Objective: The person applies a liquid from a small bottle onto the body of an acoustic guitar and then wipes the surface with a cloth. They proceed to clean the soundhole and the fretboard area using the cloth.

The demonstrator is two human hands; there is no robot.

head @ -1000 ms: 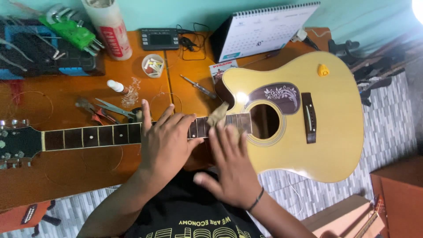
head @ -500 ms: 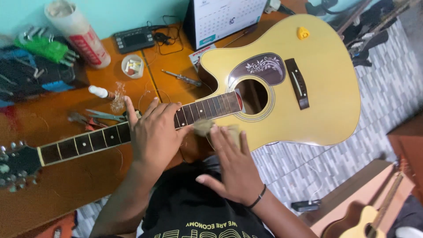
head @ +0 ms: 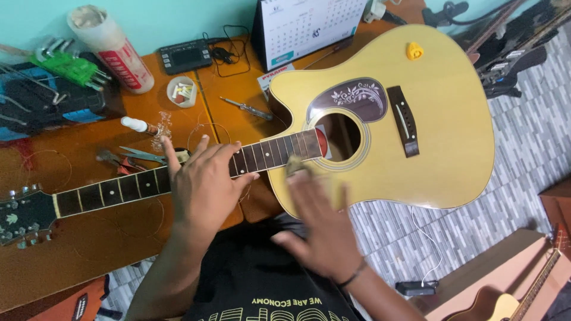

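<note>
Orange workbench | 1 guitar | 2 hands: left flat on neck, right pressing cloth

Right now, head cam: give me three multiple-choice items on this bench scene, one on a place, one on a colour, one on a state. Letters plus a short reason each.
1. Where does the left hand rest?
A. on the dark fretboard neck of the pale yellow acoustic guitar
B. on the white desk calendar
C. on the grey tiled floor

2. What colour is the small pick-shaped piece lying on the guitar's top?
A. red
B. yellow
C. blue

3. How is the right hand placed?
A. gripping the scissors
B. lifted well clear of the guitar
C. flat, pressing a small pale cloth on the guitar body by the sound hole

Answers: 1 A, the palm covers the frets mid-neck. 2 B, it shows bright yellow near the upper edge. 3 C, the fingers lie spread with the cloth at their tips.
</note>
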